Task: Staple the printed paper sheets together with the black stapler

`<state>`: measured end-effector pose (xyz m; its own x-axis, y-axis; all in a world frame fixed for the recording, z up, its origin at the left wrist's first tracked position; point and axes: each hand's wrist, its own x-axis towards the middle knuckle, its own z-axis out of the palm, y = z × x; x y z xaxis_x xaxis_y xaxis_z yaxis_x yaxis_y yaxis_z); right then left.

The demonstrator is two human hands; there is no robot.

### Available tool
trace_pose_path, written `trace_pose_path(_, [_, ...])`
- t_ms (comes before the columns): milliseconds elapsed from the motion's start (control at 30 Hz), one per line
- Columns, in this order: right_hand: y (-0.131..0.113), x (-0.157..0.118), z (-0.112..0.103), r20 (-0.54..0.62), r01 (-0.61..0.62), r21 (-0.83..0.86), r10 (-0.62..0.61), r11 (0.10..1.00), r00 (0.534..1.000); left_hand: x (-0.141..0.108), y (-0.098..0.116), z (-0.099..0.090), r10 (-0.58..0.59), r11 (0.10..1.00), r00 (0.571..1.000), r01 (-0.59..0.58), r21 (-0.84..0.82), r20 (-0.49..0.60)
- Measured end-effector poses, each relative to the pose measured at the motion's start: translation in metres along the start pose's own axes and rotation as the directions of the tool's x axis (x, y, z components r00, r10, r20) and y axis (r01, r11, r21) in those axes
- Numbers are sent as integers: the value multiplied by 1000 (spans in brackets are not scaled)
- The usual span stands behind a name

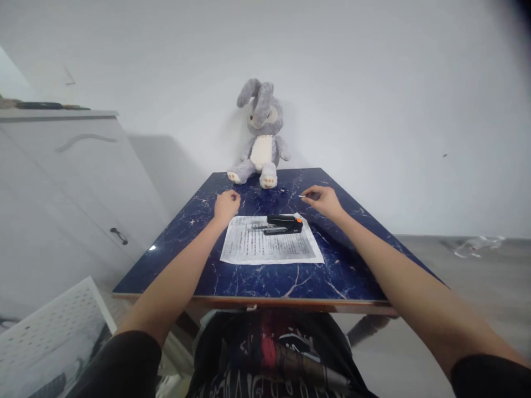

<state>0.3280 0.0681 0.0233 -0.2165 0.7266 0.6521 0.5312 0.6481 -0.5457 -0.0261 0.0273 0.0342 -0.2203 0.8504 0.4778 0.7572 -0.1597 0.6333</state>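
A black stapler (286, 225) with an orange spot at its right end lies on a printed sheet of paper (238, 251). From its left end a thin metal part sticks out over the print. My right hand (326, 202), above the table's right half, pinches a small thin pale strip (302, 195) between thumb and fingertips. What the strip is made of cannot be made out. On the left, beyond the paper's upper left corner, my left hand (227, 205) rests with its fingers curled closed; no object shows in it. Neither hand touches the stapler.
A grey plush rabbit (263, 149) sits at the table's far end against the wall. The dark blue marbled table (249, 282) narrows away from me. A white cabinet (74, 188) and a white perforated basket (53, 315) stand left. A clear plastic item (477, 246) lies on the floor at right.
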Motion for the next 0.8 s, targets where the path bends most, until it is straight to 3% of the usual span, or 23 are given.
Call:
trace_pose_path(67, [28, 1, -7, -19, -144, -120, 143, 982, 990, 8, -18, -2, -127, 973, 990, 111, 204, 63])
trace_pose_path(133, [48, 1, -11, -24, -244, -230, 245, 942, 969, 11, -31, 1, -187, 954, 976, 153, 256, 111])
trace_pose_path(233, [60, 1, -10, -27, -305, -387, 320, 870, 947, 10, -40, 9, -151, 968, 977, 116, 225, 149])
trace_pose_path(367, [58, 1, -4, 41, -263, -511, 328, 819, 944, 9, -41, 13, -108, 972, 979, 67, 225, 174])
trace_pose_path(500, [56, 1, 1, 127, -181, -519, 285, 835, 950, 9, -36, 14, -64, 976, 984, 28, 215, 166])
trace_pose_path(633, [45, 2, 3, 135, -103, -488, 192, 867, 972, 8, -25, 14, -2, 985, 986, -27, 173, 166])
trace_pose_path(733, [22, 0, 8, 136, 39, -305, 3, 952, 991, 3, -12, 14, 66, 995, 985, -78, 69, 161])
trace_pose_path(800, [3, -3, 12, 159, 175, -148, -151, 973, 976, -1, -4, 15, 107, 994, 986, -109, 9, 131])
